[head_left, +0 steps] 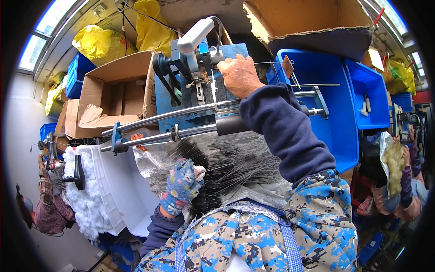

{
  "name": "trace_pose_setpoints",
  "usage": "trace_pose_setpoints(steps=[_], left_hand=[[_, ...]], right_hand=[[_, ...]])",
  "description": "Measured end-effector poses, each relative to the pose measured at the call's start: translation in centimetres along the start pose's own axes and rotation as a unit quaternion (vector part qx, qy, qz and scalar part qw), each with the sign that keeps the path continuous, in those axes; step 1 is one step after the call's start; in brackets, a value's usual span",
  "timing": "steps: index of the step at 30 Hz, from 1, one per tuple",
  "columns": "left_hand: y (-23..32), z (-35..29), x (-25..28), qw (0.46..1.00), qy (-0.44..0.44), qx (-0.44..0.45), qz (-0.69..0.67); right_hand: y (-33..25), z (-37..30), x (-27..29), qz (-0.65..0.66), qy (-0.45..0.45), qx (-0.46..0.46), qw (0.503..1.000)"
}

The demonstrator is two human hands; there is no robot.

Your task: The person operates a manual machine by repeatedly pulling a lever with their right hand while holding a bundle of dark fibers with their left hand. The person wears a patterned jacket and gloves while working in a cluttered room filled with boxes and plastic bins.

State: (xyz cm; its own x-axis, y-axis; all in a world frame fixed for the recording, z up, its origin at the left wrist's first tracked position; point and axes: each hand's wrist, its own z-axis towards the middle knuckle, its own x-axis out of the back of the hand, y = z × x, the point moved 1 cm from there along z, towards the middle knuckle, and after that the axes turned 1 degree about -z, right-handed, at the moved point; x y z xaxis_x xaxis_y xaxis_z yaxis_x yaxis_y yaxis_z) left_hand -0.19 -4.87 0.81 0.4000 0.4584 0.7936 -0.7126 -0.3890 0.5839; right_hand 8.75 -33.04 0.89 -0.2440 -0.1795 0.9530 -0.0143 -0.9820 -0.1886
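Head view: right fingers (pixel 224 66) clench a thin wire (pixel 274 62); gloved left fingers (pixel 184 166) curl over black bristles (pixel 204 199), grip unclear.

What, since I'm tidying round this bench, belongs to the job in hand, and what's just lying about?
Apparently in use:
blue machine, right hand at it
metal rails in front
dark bristly wires, beside the gloved left hand

Seemingly just lying about:
open cardboard boxes either side
yellow bags behind

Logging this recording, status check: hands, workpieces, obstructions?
Bare right hand at blue metal machine, grip unclear. Blue-floral-gloved left hand at thin black-bristled wire brushes, grip hidden. Two long silver metal rails between hands.
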Motion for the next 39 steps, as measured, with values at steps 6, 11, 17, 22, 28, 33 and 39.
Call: trace_pose_setpoints(steps=[6,11,17,22,28,33,39], left_hand=[[-0.2,-0.2,-0.3,1.000,0.014,-0.013,0.012],[0.2,-0.2,0.2,1.000,0.002,-0.013,0.013],[1.2,0.1,1.6,1.000,0.004,0.012,-0.002],[2.7,5.1,2.3,0.998,0.022,-0.055,0.017],[2.2,7.1,0.7,0.998,0.022,-0.033,-0.052],[0.3,6.1,0.9,0.994,-0.020,-0.065,-0.086],[0.3,6.2,1.0,0.994,-0.016,-0.063,-0.090]], right_hand=[[0.3,0.3,0.1,0.019,-0.019,-0.041,0.999],[0.8,-0.3,-0.1,-0.031,0.018,-0.065,0.997],[0.4,-0.4,0.2,-0.002,-0.026,-0.076,0.997],[0.5,-0.6,0.5,-0.033,-0.011,-0.049,0.998],[0.0,-0.5,0.9,-0.039,-0.005,-0.040,0.998],[0.0,-0.7,0.6,-0.052,0.011,-0.031,0.998],[0.2,-0.6,0.4,-0.034,0.011,-0.023,0.999]])
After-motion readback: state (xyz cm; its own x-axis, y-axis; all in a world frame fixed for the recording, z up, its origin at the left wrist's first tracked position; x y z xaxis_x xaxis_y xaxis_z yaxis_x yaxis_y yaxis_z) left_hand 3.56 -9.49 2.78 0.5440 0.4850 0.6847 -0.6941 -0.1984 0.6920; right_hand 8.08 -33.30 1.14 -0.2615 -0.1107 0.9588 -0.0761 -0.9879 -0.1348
